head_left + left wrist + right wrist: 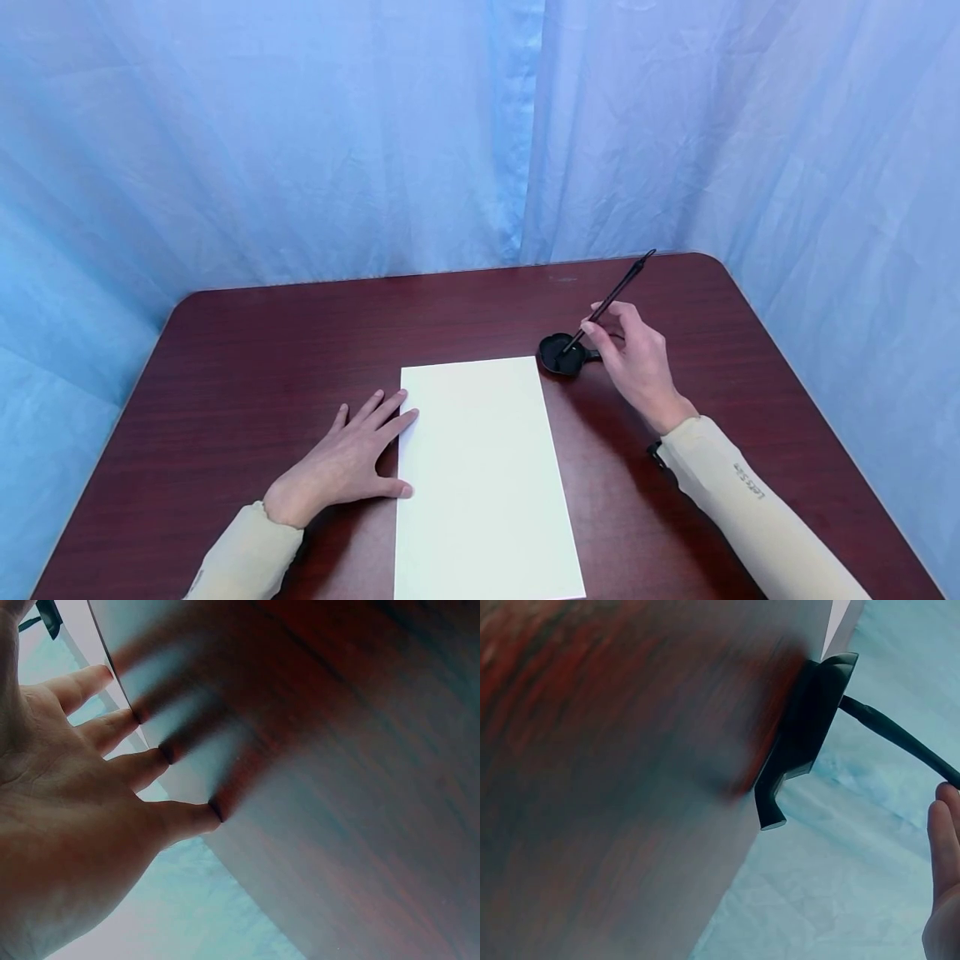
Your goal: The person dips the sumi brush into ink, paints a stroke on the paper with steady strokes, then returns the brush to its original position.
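Note:
In the head view my right hand (636, 358) pinches a dark writing brush (611, 298) between thumb and fingers. The brush leans up to the right, with its lower end inside a small black ink dish (553, 358) that has a scalloped rim and a short handle. The right wrist view shows the dish (814, 712) from the side, the brush (900, 736) reaching over its rim; the bristles are hidden inside. My left hand (347, 458) lies with fingers spread, its thumb and some fingertips on the left edge of a blank white sheet of paper (483, 483).
Everything rests on a dark reddish-brown wooden table (300, 333) with rounded far corners. Light blue curtains (337, 142) hang behind it and along both sides. The dish stands just off the paper's far right corner.

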`<move>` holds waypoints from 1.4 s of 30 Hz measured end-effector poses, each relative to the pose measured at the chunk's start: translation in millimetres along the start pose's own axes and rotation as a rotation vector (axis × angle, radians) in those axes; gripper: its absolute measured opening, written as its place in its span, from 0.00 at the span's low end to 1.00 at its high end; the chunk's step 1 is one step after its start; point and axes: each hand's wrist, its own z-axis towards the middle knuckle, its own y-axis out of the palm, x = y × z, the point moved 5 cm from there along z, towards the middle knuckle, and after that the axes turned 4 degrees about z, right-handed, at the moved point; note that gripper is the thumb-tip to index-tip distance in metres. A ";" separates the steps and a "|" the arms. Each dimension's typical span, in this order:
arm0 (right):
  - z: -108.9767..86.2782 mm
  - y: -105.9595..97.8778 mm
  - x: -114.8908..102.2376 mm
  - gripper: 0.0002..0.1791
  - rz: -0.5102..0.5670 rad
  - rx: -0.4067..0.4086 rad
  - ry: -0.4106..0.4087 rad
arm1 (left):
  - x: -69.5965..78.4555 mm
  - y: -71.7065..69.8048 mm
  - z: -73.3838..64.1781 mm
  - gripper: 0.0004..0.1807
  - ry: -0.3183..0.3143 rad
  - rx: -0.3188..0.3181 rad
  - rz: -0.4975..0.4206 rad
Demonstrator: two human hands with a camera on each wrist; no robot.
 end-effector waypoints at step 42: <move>1.2 -17.4 4.4 0.20 -0.143 0.123 0.067 | 0.0 -2.6 -1.8 0.36 0.020 0.021 -0.006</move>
